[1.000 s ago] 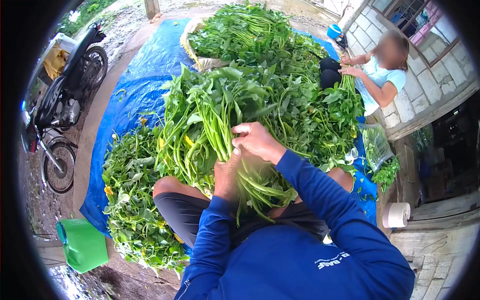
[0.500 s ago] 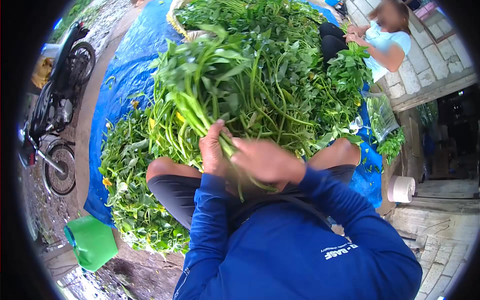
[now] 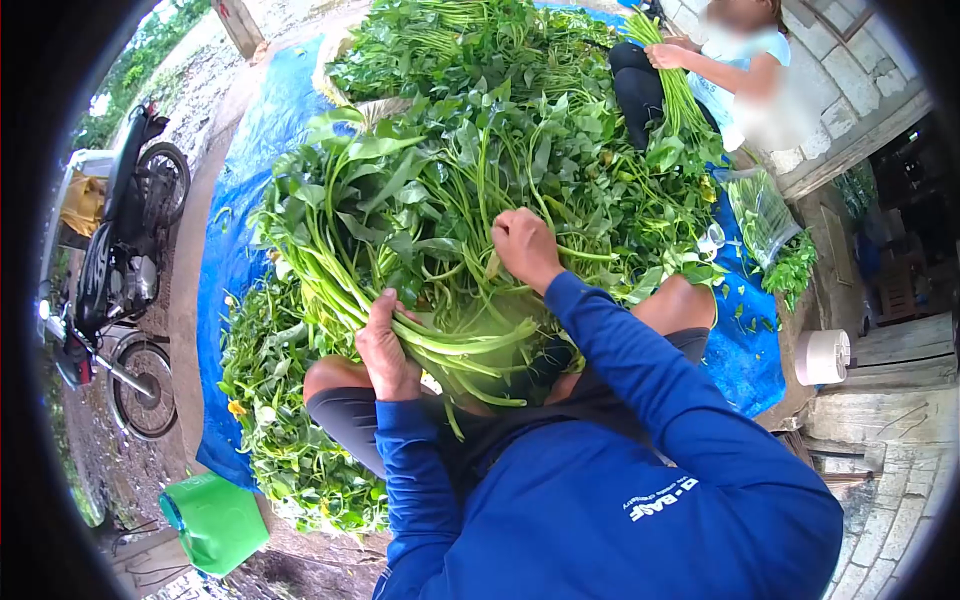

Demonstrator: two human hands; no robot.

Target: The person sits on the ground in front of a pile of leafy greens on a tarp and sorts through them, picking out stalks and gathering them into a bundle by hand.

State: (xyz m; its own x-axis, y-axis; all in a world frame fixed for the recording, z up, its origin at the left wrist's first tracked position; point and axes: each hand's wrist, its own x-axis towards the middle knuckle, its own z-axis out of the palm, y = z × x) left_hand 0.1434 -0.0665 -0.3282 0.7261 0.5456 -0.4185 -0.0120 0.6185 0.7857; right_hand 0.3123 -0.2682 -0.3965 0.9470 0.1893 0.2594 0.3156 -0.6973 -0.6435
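held bunch [image 3: 340,285]: 1 | motorcycle [image 3: 122,268]: 1 | co-worker [image 3: 738,75]: 1 | green container [image 3: 218,525]: 1 | clear bag [image 3: 762,217]: probably 1

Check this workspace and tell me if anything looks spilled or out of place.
Loose leaf bits lie strewn on the blue tarp near the plastic bag, looking dropped because they are apart from the heaped greens. Nothing else stands out.

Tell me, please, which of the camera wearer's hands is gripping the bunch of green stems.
The left hand: it clasps the bunch of green stems, whereas the right hand is curled over the leafy pile, apart from that bunch.
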